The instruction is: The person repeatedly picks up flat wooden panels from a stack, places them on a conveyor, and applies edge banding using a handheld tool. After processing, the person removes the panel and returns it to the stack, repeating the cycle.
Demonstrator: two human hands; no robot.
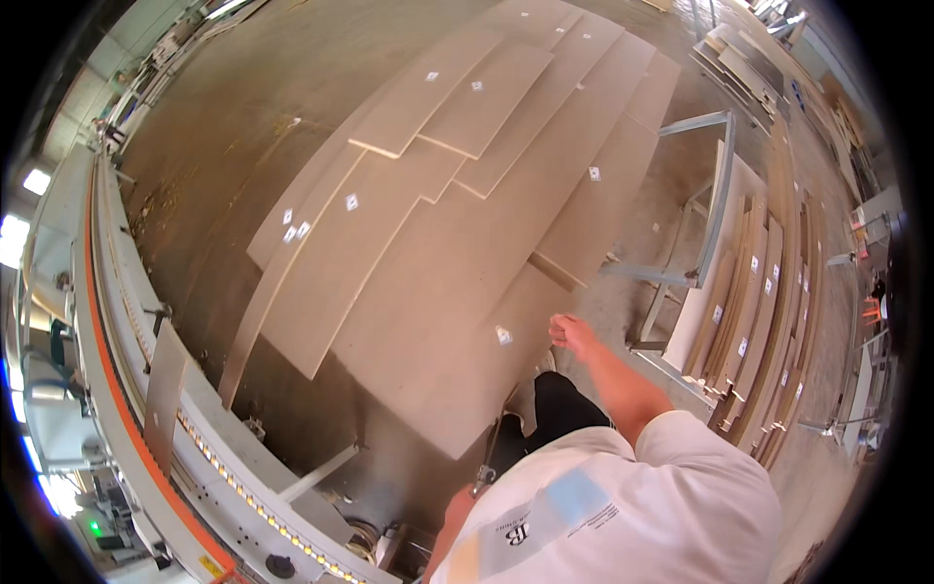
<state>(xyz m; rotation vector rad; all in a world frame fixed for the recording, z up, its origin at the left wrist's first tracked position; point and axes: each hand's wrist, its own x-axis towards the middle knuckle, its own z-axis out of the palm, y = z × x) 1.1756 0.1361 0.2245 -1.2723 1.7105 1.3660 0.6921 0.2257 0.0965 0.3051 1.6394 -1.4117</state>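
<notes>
My right hand [572,334] is stretched forward over the near edge of a stack of brown flat panels [428,321]. Its fingers are curled in, and nothing shows between them. A small white label [504,335] lies on the panel surface to the left of this hand. My left hand [461,502] is low by my waist, beside a small silvery object [484,477] that could be a watch or a buckle. The fingers of that hand are hidden. More long boards [477,92], several with white labels, overlap in layers farther up the stack.
A long machine with an orange strip [102,321] and a row of small rollers [243,499] runs along the left, with an upright panel [165,394] on it. At the right stands a grey metal frame [717,214] beside stacked narrow strips [744,302]. Concrete floor [233,127] surrounds the panels.
</notes>
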